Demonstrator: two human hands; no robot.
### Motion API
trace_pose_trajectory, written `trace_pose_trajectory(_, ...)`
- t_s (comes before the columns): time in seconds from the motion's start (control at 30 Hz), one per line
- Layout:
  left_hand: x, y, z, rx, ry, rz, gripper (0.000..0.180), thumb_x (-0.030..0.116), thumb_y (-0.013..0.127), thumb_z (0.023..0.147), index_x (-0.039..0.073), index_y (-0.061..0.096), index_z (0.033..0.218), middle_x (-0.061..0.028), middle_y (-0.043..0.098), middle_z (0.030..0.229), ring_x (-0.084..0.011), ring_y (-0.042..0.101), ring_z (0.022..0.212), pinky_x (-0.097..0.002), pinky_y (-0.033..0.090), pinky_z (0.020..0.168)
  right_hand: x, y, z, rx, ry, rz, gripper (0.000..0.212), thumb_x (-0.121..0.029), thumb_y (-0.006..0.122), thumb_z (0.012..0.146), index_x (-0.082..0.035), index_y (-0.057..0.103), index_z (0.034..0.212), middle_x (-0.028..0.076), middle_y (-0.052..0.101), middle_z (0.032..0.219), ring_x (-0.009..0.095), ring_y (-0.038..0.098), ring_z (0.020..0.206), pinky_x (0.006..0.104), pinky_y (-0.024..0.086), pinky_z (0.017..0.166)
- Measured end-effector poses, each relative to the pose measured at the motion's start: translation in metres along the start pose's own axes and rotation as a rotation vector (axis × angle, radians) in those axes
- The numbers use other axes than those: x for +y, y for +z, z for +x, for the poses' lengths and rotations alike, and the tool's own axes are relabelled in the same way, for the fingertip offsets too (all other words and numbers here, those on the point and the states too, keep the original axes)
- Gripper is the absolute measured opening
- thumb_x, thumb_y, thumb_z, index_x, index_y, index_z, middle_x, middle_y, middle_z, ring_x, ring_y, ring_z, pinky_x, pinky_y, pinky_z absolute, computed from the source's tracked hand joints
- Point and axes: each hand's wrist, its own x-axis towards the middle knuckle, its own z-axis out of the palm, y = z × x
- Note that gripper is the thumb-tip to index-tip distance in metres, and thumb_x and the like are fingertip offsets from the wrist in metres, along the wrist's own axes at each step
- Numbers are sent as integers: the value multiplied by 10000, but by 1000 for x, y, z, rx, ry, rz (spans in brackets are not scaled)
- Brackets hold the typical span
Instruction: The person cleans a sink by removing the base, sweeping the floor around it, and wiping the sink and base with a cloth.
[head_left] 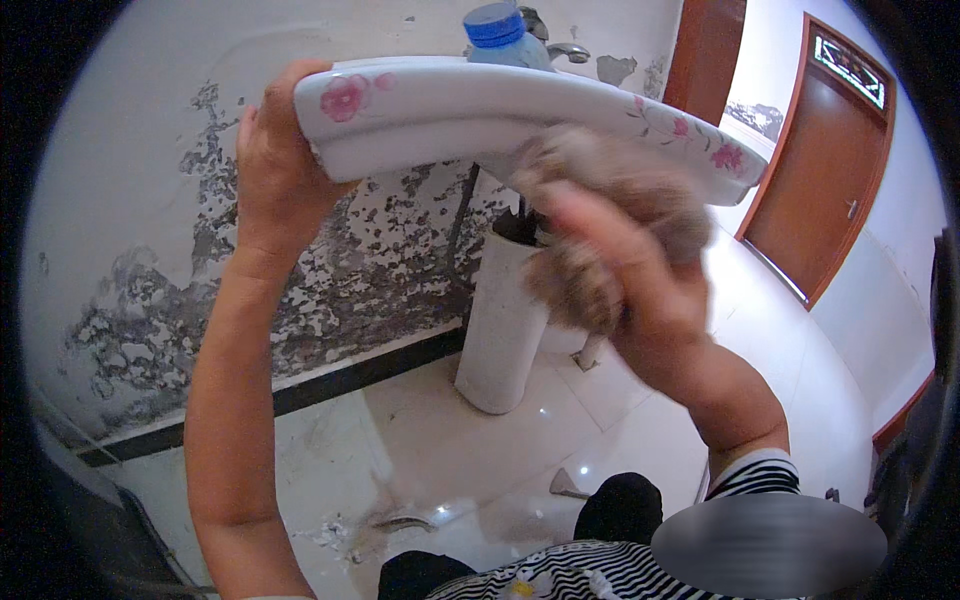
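A white washbasin (420, 108) with pink flower prints spans the upper middle of the head view, seen from its front side. My left hand (285, 170) grips its left end, fingers at the rim and part of the thumb below. In my right hand (650, 290) is a bunched grey-brown cloth (640, 185), pressed to the front underside of the basin right of its middle. Both cloth and hand are smeared by motion. Beneath the basin stands a white pedestal (500, 320), its hollow top showing a dark opening with a pipe or hose partly hidden by the cloth.
Behind the rim are a clear bottle with a blue cap (493, 25) and a metal tap (567, 50). The wall (390, 260) has peeling, dark-stained paint. Curved broken pieces (402, 523) and crumbs lie on the tiled floor (400, 450) by my knees. A brown door (820, 165) stands at right.
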Motion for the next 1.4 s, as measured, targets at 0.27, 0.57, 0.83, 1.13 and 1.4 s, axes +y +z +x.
trace_pose_trajectory(0.27,-2,6,-6,26,-25,16,771,95,765,475,174,345,1116,-25,508,1017,-260,504,962,-539,287,877,16,22,25,-35,-521,-896,287,-86,586,724,-77,572,1011,145,562,967,260,536,946,394,447,798)
trace_pose_trajectory(0.57,-5,8,-7,44,-37,27,760,101,759,484,179,352,1122,-27,510,1037,-264,507,969,-556,283,872,27,22,24,-49,-597,-878,315,-144,582,654,-135,592,969,108,577,948,262,552,888,390,435,792)
trace_pose_trajectory(0.83,-10,4,-7,2,-48,-86,740,50,764,478,168,394,1107,-33,502,1079,-246,491,985,-414,379,867,65,-87,-29,110,-403,-870,331,-71,623,659,-123,565,980,104,541,987,266,510,932,377,401,820)
trace_pose_trajectory(1.13,-4,13,-7,-51,21,-113,672,50,730,571,128,413,1158,-63,432,1170,-211,411,1089,-342,363,937,154,-71,-64,1044,138,199,279,-204,481,852,-50,426,1078,47,492,975,133,495,852,237,433,762)
trace_pose_trajectory(1.4,-23,3,-17,-179,-201,16,516,33,692,658,1,459,1117,-123,495,1106,-213,468,1004,-331,382,877,182,-37,-35,1145,-68,1121,372,-243,435,852,-78,362,1177,87,449,1123,196,441,1018,315,363,886)
